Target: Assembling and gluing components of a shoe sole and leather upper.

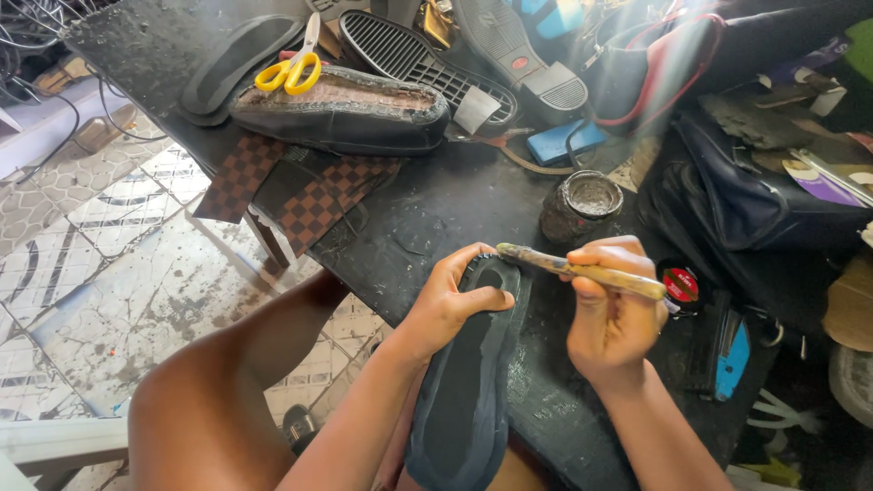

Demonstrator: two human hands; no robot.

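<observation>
Your left hand (450,305) gripped the sole (464,391); your right fingers (605,273) pinched the brush (582,270) (tin (582,205) at 12 o'clock). A slip could smear glue on the desk (436,209).

Free room on the table (436,209) is a dark bare strip running from the checkered cloth (309,195) toward the round glue tin (582,205) — a hand can pass there. Behind it the way is blocked by a shoe upper (341,114), yellow-handled scissors (291,68) resting on it, and ribbed black soles (427,64) stacked close together. To the right, dark bags (755,195) crowd the table edge, with a small red-lidded tin (680,285) and a blue-handled tool (732,359) just beside the right hand (614,318). Left of the table the tiled floor (118,264) is open — only a bare knee (205,409) intrudes.
</observation>
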